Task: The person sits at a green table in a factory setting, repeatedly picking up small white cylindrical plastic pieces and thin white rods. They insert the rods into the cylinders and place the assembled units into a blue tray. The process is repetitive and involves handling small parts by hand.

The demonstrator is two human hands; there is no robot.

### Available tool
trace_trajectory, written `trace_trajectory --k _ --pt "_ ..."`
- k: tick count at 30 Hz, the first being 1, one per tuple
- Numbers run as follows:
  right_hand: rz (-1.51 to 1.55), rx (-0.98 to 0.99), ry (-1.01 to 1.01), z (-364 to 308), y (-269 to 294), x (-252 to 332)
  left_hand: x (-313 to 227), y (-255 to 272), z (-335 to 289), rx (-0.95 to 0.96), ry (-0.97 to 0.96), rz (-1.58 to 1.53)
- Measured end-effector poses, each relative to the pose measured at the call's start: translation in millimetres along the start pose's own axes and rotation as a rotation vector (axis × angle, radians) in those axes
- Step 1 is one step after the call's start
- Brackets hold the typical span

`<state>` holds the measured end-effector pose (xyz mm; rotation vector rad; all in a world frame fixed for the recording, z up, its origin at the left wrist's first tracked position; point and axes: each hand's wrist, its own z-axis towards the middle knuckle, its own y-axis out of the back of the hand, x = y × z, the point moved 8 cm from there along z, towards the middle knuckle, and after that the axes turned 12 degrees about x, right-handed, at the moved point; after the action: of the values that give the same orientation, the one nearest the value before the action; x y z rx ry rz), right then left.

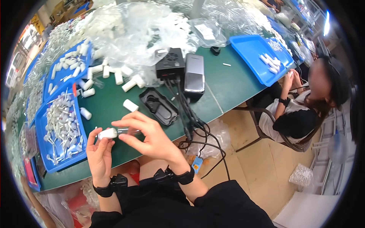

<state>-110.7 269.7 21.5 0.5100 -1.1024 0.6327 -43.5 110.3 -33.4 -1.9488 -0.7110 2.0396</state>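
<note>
Left hand (pixel 99 155) – pinching white cylinder (pixel 108 133) over the surface (pixel 104 111). Right hand (pixel 153 137) – holding clear tube (pixel 127 131) beside it. Risk: a loose pinch or skewed push could drop either.

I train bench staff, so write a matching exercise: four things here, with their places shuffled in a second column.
Things:
1. Small white cylindrical piece
2. Black molded plastic tray
3. Silver-topped black rectangular device
4. Blue plastic tray of white sticks

Places:
A. Right of the black fan-grilled box
B. Left of the left hand
C. Just left of the black cables
D. Held in the left hand

Pairs: 1-D, 2-C, 3-A, 4-B
</note>
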Motion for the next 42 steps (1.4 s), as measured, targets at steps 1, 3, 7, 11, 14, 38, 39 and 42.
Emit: trace_trajectory --k 1,3,7,11,14,38,39,42 --pt "0.011 -0.006 -0.006 -2.3 1.6 -2.6 4.5 0.1 1.0 0.002 0.009 0.011" --pt "0.071 -0.004 -0.051 -7.1 1.5 -10.2 11.8 2.1 2.1 0.002 0.021 0.031" --pt "0.036 0.005 -0.066 -16.0 1.0 -23.4 11.7 6.1 4.1 -0.014 -0.030 0.150" --pt "0.059 -0.060 0.025 -19.4 3.0 -25.7 11.5 9.3 3.3 -0.001 -0.089 0.232" --pt "0.076 -0.109 0.053 -21.0 9.1 -22.8 11.2 8.8 1.3 -0.001 -0.129 0.306" --pt "0.265 -0.199 0.001 -36.5 37.9 -20.1 0.0 21.5 -12.5 -0.067 -0.066 0.743" --pt "0.265 -0.193 -0.003 -36.8 39.0 -20.0 0.5 23.7 -10.5 -0.058 -0.085 0.720" --pt "0.248 -0.229 0.003 -36.5 38.3 -20.9 0.3 24.7 -9.7 -0.048 -0.085 0.722"
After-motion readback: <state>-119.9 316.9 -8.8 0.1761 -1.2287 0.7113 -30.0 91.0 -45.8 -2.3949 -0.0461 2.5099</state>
